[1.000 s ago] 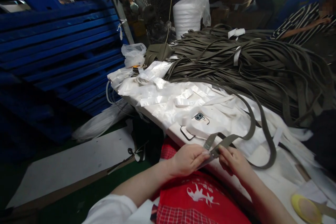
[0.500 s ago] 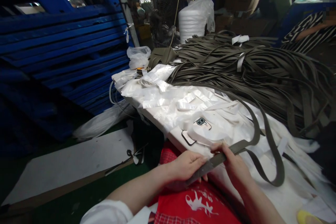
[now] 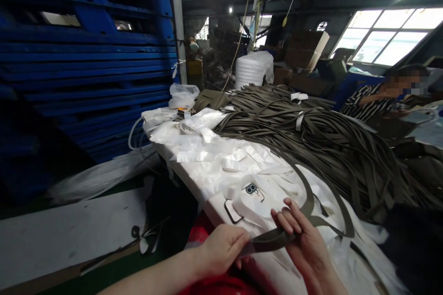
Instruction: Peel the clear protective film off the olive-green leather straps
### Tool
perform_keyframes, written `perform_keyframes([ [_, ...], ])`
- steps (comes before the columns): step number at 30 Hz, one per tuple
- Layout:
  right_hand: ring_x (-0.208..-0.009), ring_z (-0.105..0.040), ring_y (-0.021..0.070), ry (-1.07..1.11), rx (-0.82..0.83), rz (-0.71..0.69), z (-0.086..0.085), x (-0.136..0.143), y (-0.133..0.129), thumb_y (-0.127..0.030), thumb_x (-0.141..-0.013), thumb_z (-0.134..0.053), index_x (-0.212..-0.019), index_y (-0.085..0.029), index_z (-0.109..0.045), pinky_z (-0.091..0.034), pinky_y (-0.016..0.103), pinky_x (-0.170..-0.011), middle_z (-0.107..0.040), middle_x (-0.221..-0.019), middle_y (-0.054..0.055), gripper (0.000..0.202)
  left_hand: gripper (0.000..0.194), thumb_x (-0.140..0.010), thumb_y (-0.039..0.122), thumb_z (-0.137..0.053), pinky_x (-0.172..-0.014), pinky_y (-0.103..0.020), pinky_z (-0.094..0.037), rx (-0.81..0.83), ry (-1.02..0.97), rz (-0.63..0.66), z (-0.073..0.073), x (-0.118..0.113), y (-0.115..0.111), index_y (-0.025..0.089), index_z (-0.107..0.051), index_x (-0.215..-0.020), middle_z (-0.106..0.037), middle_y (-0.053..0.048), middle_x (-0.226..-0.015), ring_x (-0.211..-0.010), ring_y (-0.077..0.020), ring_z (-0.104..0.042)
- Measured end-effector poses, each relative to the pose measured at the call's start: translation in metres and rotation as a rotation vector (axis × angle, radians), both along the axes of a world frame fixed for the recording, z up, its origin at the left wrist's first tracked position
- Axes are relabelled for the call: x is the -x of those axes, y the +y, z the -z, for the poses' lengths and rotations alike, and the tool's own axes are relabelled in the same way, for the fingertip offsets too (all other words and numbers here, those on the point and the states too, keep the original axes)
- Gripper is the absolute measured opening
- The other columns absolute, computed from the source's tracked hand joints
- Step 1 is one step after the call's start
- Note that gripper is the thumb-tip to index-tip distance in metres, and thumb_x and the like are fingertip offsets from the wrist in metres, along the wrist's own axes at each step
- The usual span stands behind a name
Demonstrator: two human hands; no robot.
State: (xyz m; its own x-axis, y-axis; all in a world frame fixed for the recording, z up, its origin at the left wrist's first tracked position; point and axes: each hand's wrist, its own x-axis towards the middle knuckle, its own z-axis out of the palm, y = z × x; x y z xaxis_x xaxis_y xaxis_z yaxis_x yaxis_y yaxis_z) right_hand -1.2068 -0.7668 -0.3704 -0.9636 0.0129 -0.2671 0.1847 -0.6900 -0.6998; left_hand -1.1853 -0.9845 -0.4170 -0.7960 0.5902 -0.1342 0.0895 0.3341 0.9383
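My left hand (image 3: 226, 246) pinches a dark olive strap (image 3: 273, 240) low in the middle of the view, above a red apron (image 3: 221, 283). To its right, my right hand (image 3: 301, 235) is turned partly palm up, with its fingers curled around the same strap. From there the strap loops over the white-covered table and back toward a large heap of similar straps (image 3: 332, 143). A phone (image 3: 254, 191), partly covered by white material, lies just beyond my hands. White strips (image 3: 235, 159) are scattered on the table.
Stacked blue pallets (image 3: 104, 60) rise at the left. A wrapped white roll (image 3: 251, 70) stands behind the table, near an olive piece (image 3: 211, 100). A person in a striped top (image 3: 363, 100) is at the right. A white board (image 3: 72, 235) lies on the floor.
The view has tilted up, showing more windows and the person at the right. My right hand has turned more palm up on the strap; my left hand still grips it.
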Motion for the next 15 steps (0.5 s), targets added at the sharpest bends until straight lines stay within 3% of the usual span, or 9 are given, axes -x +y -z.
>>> perform_keyframes([
  [6,-0.053,-0.045,0.0092,0.154,-0.171,-0.003,0.002,-0.011,-0.036,-0.048,-0.083,-0.074,-0.086,-0.023,-0.071,-0.05,0.041,-0.1,-0.036,-0.053,-0.009,0.026,0.062,-0.101,0.057,-0.023,-0.064,-0.022,-0.047,-0.084,0.191,-0.136,-0.018,0.005,0.022,0.016,-0.058,-0.071,-0.061,-0.002,-0.063,-0.06,-0.0131,-0.059],
  [8,-0.061,-0.054,0.012,0.166,-0.242,0.012,0.001,-0.016,-0.045,-0.052,-0.082,-0.073,-0.087,-0.024,-0.072,-0.053,0.039,-0.095,-0.048,-0.058,-0.006,0.028,0.059,-0.102,0.054,-0.025,-0.062,-0.022,-0.045,-0.103,0.248,-0.171,-0.024,0.007,0.028,0.016,-0.056,-0.071,-0.061,-0.003,-0.064,-0.06,-0.0126,-0.058],
  [10,-0.081,-0.063,0.0182,0.184,-0.432,-0.047,0.0,-0.019,-0.049,-0.055,-0.081,-0.071,-0.093,-0.025,-0.075,-0.053,0.038,-0.091,-0.065,-0.077,0.0,0.033,0.056,-0.103,0.05,-0.024,-0.059,-0.022,-0.043,-0.119,0.27,-0.176,-0.027,0.008,0.03,0.016,-0.056,-0.072,-0.061,-0.003,-0.065,-0.059,-0.0124,-0.057],
  [12,-0.1,-0.064,0.0242,0.193,-0.612,-0.162,-0.001,-0.02,-0.048,-0.054,-0.08,-0.072,-0.097,-0.023,-0.077,-0.053,0.037,-0.091,-0.071,-0.1,0.005,0.036,0.052,-0.104,0.046,-0.025,-0.06,-0.022,-0.043,-0.087,0.325,-0.166,-0.028,0.009,0.028,0.016,-0.056,-0.074,-0.061,-0.003,-0.067,-0.061,-0.0127,-0.057],
  [13,-0.101,-0.063,0.0251,0.187,-0.624,-0.2,-0.002,-0.018,-0.044,-0.052,-0.079,-0.075,-0.096,-0.022,-0.077,-0.052,0.037,-0.091,-0.072,-0.1,0.006,0.035,0.05,-0.104,0.044,-0.026,-0.062,-0.022,-0.043,-0.049,0.367,-0.164,-0.027,0.009,0.026,0.016,-0.057,-0.074,-0.061,-0.003,-0.068,-0.063,-0.013,-0.057],
  [15,-0.088,-0.065,0.0222,0.154,-0.452,-0.176,-0.009,-0.011,-0.032,-0.045,-0.074,-0.08,-0.091,-0.022,-0.075,-0.054,0.037,-0.087,-0.069,-0.081,0.003,0.03,0.048,-0.103,0.041,-0.029,-0.064,-0.023,-0.042,0.038,0.432,-0.159,-0.023,0.007,0.018,0.016,-0.057,-0.073,-0.061,-0.003,-0.069,-0.064,-0.0133,-0.055],
])
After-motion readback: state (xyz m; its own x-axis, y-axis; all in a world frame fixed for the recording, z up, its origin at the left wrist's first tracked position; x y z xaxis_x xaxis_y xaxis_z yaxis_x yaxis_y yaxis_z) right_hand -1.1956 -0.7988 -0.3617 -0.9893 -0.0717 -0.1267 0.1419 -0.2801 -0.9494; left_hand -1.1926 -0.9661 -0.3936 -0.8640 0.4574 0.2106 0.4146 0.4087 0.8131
